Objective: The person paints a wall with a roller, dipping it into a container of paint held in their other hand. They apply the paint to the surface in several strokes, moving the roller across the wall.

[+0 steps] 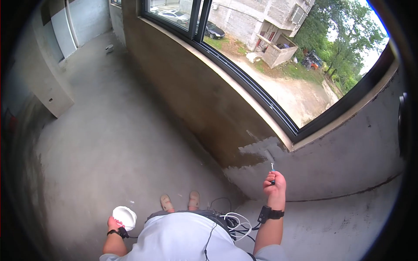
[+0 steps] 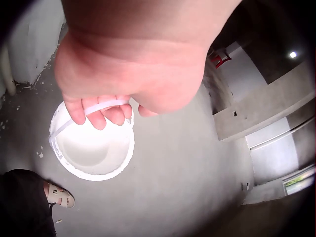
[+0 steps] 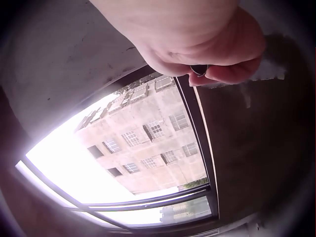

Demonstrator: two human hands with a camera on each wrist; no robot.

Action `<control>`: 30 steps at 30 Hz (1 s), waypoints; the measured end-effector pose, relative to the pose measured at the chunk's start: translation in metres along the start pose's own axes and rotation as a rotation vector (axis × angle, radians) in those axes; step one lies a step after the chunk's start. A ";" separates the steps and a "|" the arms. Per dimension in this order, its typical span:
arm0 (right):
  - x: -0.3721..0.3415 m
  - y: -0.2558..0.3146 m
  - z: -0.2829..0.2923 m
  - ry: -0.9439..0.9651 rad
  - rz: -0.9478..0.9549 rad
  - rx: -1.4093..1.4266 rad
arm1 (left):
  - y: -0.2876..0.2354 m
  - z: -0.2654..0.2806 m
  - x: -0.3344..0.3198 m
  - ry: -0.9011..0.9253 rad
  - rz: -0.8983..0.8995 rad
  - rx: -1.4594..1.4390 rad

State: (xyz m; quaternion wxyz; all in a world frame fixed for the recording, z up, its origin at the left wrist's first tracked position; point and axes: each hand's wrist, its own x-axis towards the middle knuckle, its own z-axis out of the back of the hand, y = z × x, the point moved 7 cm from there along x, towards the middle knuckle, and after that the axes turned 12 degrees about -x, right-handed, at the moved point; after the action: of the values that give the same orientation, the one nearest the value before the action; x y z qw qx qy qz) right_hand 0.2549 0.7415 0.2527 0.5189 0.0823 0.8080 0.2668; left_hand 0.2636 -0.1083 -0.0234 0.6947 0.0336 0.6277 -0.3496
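Observation:
My left hand (image 1: 114, 223) grips the thin white handle (image 2: 63, 131) of a white bucket (image 1: 117, 209), fingers curled over it in the left wrist view. White liquid shows inside the bucket, which hangs above the floor at my left side. Out to the right, my right hand (image 1: 274, 185) is wrapped round the handle of a small paint roller (image 1: 273, 166). Its head points at the wall under the window corner, over a wet light-grey patch (image 1: 257, 150). In the right wrist view only the dark handle end (image 3: 199, 70) pokes out of the fist.
A long brown wall section (image 1: 187, 91) runs below the dark-framed window (image 1: 278, 111). Grey wall (image 1: 339, 165) continues to the right of the corner. White cables (image 1: 237, 222) hang at my waist. A small pale object (image 1: 109, 48) lies far off on the concrete floor (image 1: 117, 143).

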 end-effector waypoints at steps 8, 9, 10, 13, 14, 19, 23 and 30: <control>0.068 -0.008 -0.009 -0.108 -0.162 0.128 | 0.019 0.047 -0.006 -0.020 -0.019 -0.158; 0.076 -0.008 -0.013 -0.116 -0.147 0.111 | 0.022 0.054 -0.005 -0.055 -0.013 -0.169; 0.083 -0.009 -0.014 -0.125 -0.133 0.094 | 0.025 0.062 -0.005 -0.069 -0.016 -0.208; 0.112 -0.016 -0.016 -0.193 -0.192 0.158 | 0.033 0.081 -0.008 -0.071 -0.029 -0.223; 0.121 -0.019 -0.017 -0.201 -0.206 0.165 | 0.037 0.088 -0.009 -0.084 -0.031 -0.257; 0.175 -0.033 -0.013 -0.203 -0.213 0.156 | 0.059 0.116 -0.015 -0.110 -0.019 -0.363; 0.208 -0.046 0.000 -0.232 -0.246 0.135 | 0.068 0.135 -0.024 -0.158 -0.023 -0.390; 0.221 -0.060 0.018 -0.180 -0.267 0.026 | 0.071 0.146 -0.033 -0.181 -0.025 -0.363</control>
State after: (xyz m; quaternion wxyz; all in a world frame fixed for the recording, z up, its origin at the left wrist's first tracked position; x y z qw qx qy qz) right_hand 0.1804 0.7878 0.0406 0.6188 0.0044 0.7654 0.1766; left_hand 0.4265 -0.1106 0.0090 0.7385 -0.1316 0.6159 -0.2408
